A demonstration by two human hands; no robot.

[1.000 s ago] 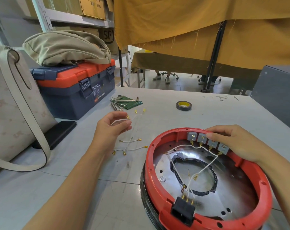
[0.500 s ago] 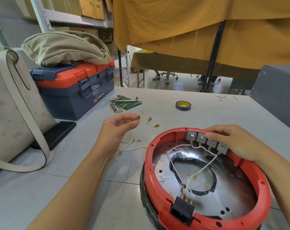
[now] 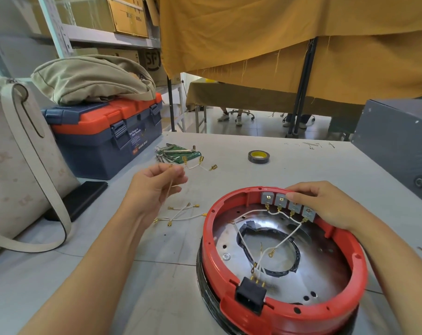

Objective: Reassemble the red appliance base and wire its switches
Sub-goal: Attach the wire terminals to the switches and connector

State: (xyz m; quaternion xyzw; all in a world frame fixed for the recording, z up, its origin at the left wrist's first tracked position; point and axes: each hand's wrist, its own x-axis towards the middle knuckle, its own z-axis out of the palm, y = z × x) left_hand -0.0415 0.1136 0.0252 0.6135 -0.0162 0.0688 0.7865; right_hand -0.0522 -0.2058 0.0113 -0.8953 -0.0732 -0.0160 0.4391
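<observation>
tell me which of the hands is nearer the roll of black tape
Left. The left hand is lifted, left of the tape roll; the right hand rests on the switches, nearer the camera.

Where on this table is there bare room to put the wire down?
Free: the near-left table in front of the bag, and the far stretch between the tape and the grey box. Crowded: between the left hand and red base, where loose wires lie.

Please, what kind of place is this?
Probably a small repair workshop or storeroom. A toolbox sits on the work table, cardboard boxes fill metal shelves behind it, and an opened red appliance base lies there with loose wires.
</observation>
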